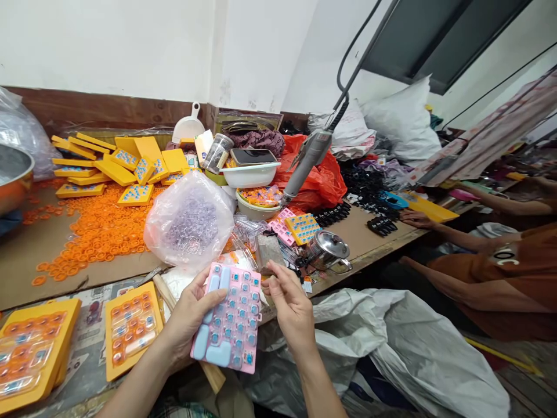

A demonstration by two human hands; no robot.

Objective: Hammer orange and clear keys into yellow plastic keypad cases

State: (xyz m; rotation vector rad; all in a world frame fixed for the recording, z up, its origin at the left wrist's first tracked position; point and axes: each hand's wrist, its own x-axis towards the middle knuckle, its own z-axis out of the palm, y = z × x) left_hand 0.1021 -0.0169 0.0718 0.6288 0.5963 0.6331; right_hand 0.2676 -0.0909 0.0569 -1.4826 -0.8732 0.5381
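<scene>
My left hand [185, 325] grips a pink keypad panel [230, 319] with blue rubber keys, holding it tilted by its left edge. My right hand [289, 305] hovers just right of the panel's top edge, fingers curled in a pinch; whatever they pinch is too small to see. Two yellow panels [130, 328] [32, 351] with clear key covers lie on the bench to the left.
A clear bag of small parts [189, 223], loose orange rings [98, 232], stacked yellow panels [108, 165], bowls [250, 174], a hanging power driver [307, 162] and a metal pot [326, 249] crowd the bench. Another person's arms [456, 238] work at the right. A white sack [391, 348] lies below.
</scene>
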